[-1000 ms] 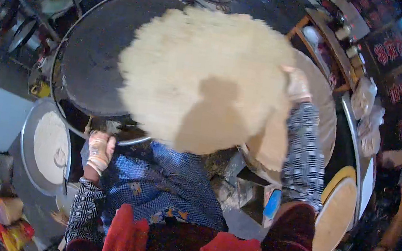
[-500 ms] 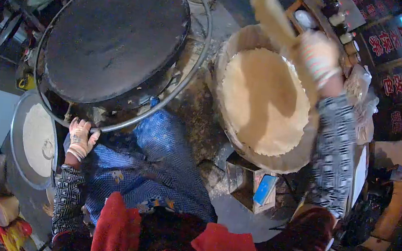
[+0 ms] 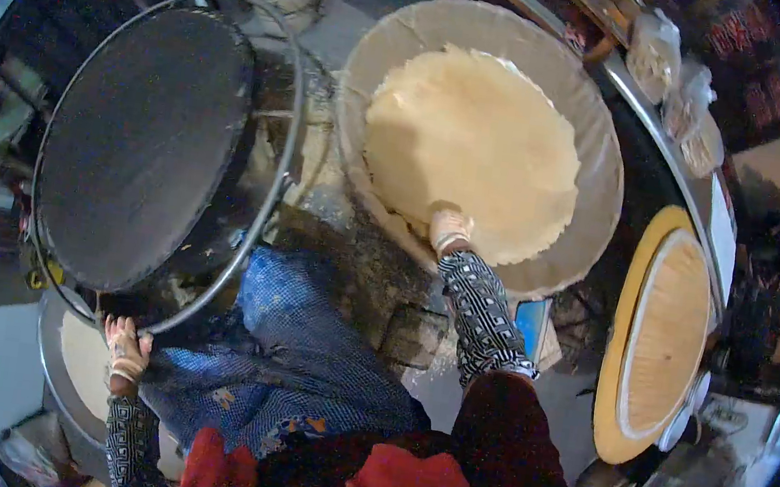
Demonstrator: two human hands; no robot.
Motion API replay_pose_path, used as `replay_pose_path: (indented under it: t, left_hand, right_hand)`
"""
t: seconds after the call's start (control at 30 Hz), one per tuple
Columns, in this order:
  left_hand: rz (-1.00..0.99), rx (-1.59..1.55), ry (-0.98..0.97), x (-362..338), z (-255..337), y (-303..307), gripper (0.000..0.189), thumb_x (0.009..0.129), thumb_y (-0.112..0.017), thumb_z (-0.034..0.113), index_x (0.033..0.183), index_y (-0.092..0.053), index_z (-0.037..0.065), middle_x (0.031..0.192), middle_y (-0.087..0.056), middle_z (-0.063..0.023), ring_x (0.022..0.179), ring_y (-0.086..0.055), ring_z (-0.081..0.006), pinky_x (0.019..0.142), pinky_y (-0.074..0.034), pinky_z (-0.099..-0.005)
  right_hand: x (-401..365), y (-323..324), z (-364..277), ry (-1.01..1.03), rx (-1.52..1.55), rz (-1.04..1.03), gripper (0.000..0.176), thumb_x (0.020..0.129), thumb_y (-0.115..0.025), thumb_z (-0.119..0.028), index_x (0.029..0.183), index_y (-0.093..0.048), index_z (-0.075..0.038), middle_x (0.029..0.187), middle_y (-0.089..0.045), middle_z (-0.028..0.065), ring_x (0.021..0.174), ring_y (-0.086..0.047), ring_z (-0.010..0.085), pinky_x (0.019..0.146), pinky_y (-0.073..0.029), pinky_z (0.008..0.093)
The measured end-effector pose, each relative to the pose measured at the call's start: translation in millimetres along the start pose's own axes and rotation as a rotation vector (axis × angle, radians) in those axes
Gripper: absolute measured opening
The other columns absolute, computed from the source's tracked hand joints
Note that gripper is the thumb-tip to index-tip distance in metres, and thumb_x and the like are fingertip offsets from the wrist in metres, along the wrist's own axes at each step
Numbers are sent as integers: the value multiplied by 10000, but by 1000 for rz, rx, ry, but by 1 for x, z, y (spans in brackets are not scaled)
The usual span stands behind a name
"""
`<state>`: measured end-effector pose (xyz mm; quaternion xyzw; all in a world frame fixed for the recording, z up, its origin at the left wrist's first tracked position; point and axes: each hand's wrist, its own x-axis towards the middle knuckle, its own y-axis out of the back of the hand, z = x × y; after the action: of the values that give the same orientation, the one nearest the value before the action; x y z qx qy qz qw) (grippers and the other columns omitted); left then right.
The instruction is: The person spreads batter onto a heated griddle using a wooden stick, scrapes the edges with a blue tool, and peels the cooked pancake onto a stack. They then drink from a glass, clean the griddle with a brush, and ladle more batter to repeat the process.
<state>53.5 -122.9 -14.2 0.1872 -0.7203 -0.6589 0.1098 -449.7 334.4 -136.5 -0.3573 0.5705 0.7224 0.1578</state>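
My left hand (image 3: 125, 353), in a pale glove, has its fingers closed over the metal ring (image 3: 284, 167) around a large round black griddle (image 3: 144, 145). The griddle's dark surface is bare. My right hand (image 3: 451, 230), also gloved, touches the lower edge of a stack of thin tan flatbreads (image 3: 489, 149). Its fingers point down at that edge and are mostly hidden, so their grip does not show. The stack lies in a wide cloth-lined basket (image 3: 596, 176).
A metal basin (image 3: 53, 368) of pale batter or flour stands below the griddle at left. A round yellow-rimmed lid or tray (image 3: 623, 369) stands at right. Plastic bags (image 3: 654, 57) hang at upper right. A blue object (image 3: 529, 324) lies below the basket.
My right hand has come down from the basket's far right side, where it held a blurred tan sheet, to the stack's near edge. The view has shifted right. My left hand stays on the ring.
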Motion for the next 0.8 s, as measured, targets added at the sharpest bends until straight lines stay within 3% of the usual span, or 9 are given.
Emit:
replay_pose_path:
  t: [0.07,0.17,0.3,0.47,0.53,0.63,0.73,0.77,0.8]
  left_hand:
    - [-94,63,14,0,-8,-4,462,765,-545,319,1040,-562,-52,1039,-542,-247,1089,-468,-425,1109,-207,-510]
    - [-205,73,119,7,0,6,455,770,-542,317,1058,-553,-35,1074,-538,-248,1106,-461,-422,1098,-225,-506]
    - [-243,99,139,11,19,19,461,780,-546,329,1087,-530,-14,1115,-530,-236,1121,-459,-413,1068,-259,-501]
    - [-344,118,234,32,73,30,455,796,-548,360,1085,-525,9,1056,-573,-189,1074,-505,-376,988,-322,-475]
    - [-332,117,283,45,110,35,449,812,-540,402,1066,-548,32,1036,-598,-167,1041,-535,-355,944,-349,-461]
    - [-213,22,348,78,173,43,425,834,-530,475,929,-619,70,896,-647,-147,888,-618,-333,831,-431,-450]
    - [-73,-190,332,111,243,77,475,813,-555,545,803,-630,76,790,-655,-139,768,-644,-330,675,-481,-442]
    - [16,-296,254,116,261,93,462,812,-572,513,814,-607,53,781,-642,-143,752,-634,-330,669,-483,-444]
    - [318,-330,-8,115,273,107,418,803,-602,445,871,-591,32,828,-633,-163,790,-624,-335,688,-482,-455]
  right_hand:
    - [32,-33,3,3,-105,233,278,874,-517,-288,1032,-698,-149,1112,-670,60,1088,-604,234,895,-445,507]
    - [10,-9,-2,-34,7,258,232,862,-531,-249,922,-730,-148,1001,-702,56,978,-654,235,807,-506,436]
    - [4,-10,1,-55,-69,241,230,860,-536,-230,966,-724,-151,1008,-703,56,971,-659,237,732,-538,412]
    - [-15,6,1,1,45,350,236,869,-536,-232,995,-721,-155,1038,-697,54,1025,-644,246,776,-532,426]
    - [-19,17,0,-78,42,146,254,868,-537,-260,1022,-714,-164,1045,-696,48,1024,-646,264,747,-542,424]
    - [-4,-11,12,84,95,372,287,832,-572,-289,1005,-700,-99,1001,-701,88,918,-677,274,658,-550,416]
    - [-92,63,-24,241,160,370,226,813,-586,-262,903,-714,-99,878,-700,141,807,-678,302,617,-528,432]
    - [-96,61,-34,287,128,535,221,813,-578,-262,849,-698,-81,776,-670,153,722,-661,301,561,-506,432]
    - [-98,52,-36,359,100,692,229,812,-570,-262,795,-681,-63,674,-641,166,636,-643,300,504,-484,433]
